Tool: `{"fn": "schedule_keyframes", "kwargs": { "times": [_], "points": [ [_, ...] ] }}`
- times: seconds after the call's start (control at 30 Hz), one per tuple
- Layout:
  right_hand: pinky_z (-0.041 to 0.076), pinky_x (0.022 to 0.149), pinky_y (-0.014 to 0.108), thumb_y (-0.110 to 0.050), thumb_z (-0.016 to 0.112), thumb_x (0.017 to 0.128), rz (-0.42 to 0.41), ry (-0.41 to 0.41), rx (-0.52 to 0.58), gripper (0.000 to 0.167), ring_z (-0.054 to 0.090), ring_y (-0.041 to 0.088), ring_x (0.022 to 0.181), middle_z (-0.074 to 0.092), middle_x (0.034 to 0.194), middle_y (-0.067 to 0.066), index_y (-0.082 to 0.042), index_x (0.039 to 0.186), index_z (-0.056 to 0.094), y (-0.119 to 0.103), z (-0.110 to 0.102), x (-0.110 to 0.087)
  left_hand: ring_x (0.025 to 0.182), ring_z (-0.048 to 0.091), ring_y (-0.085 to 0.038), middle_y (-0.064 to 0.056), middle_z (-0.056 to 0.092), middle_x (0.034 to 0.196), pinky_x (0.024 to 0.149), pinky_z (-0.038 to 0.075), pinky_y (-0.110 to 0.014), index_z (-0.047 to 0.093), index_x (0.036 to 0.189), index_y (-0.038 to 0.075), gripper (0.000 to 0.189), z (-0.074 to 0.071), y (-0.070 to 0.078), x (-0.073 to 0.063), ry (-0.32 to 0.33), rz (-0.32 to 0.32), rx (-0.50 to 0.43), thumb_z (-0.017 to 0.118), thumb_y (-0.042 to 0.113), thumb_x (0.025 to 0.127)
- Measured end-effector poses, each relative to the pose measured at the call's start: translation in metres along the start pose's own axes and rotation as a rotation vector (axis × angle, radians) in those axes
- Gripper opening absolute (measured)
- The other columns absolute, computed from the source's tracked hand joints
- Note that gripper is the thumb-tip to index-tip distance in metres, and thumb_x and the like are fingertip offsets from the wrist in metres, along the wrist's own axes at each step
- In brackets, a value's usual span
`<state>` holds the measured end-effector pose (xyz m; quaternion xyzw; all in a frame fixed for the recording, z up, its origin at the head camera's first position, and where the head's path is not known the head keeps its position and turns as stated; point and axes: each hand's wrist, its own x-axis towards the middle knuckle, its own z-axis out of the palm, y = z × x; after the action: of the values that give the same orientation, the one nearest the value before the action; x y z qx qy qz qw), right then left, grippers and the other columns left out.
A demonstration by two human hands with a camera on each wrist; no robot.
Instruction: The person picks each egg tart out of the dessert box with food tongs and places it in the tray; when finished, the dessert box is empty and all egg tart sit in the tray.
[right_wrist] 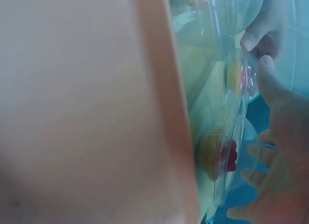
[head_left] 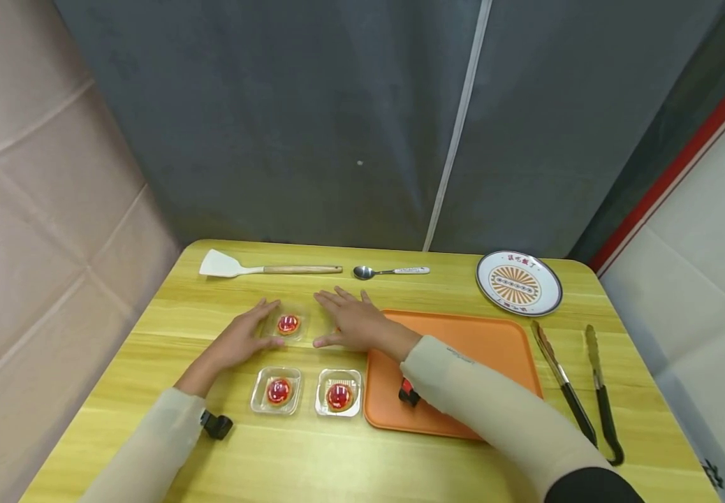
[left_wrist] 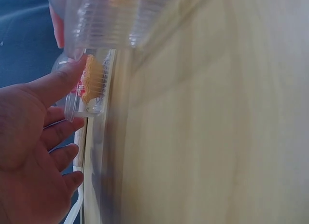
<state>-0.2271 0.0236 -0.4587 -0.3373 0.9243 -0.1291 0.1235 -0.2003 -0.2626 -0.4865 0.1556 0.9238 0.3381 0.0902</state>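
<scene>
Small cakes with shiny red tops sit in clear plastic boxes on the table. My left hand is spread beside the far-left box, its thumb and fingertips at the box's edges in the left wrist view. My right hand, fingers apart, reaches over another boxed cake, which it mostly hides in the head view. Nearer to me stand two more boxes, a left one and a right one, touched by neither hand.
Under my right forearm lies an orange tray. A white spatula and a spoon lie along the back. At the right are a patterned plate and black-handled tongs. A grey curtain hangs behind the table.
</scene>
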Motion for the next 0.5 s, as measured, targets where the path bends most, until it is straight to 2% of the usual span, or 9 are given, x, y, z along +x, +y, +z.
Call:
{"fn": "schedule_keyframes", "kwargs": {
  "times": [0.23,0.5],
  "points": [
    [0.018,0.125,0.063,-0.074,0.058,0.090,0.011,-0.006,0.000,0.101,0.022,0.027,0.157,0.025,0.170,0.002,-0.020,0.166,0.021,-0.006,0.003,0.017,0.152,0.021,-0.051,-0.029,0.022,0.166,0.121,0.018,-0.069,0.033,0.161,0.008,0.090,0.006,0.004,0.007,0.009,-0.022,-0.038,0.079,0.042,0.091],
    [0.034,0.119,0.057,-0.074,0.064,0.086,0.052,0.024,0.010,0.100,0.040,0.026,0.148,0.041,0.163,0.001,-0.019,0.163,0.032,-0.007,0.015,0.026,0.152,0.023,-0.049,-0.024,0.029,0.165,0.122,0.018,-0.068,0.034,0.161,0.009,0.091,0.013,0.004,0.012,0.023,-0.026,-0.075,0.080,0.041,0.090]
  ]
}}
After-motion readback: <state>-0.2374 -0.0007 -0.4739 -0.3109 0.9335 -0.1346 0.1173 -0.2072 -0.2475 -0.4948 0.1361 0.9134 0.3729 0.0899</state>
